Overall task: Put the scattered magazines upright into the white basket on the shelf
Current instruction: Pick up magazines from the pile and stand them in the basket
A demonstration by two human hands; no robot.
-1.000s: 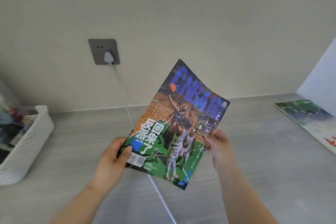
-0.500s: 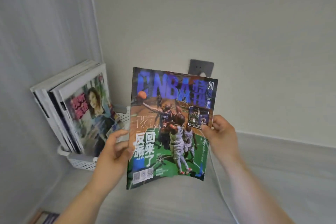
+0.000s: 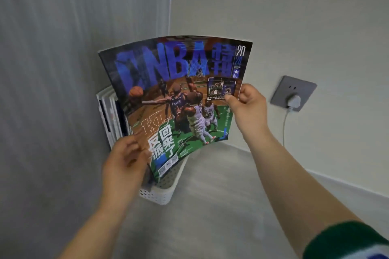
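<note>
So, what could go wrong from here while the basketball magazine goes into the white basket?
1. The basketball magazine is bowed, held only at its edges by the left hand and right hand; it might buckle against the white basket rim.
2. The cover hides most of the opening, so its corner may snag the standing magazines already inside.

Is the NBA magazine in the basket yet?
Not yet: left hand and right hand hold the NBA magazine tilted, lower corner at the white basket rim.
</note>
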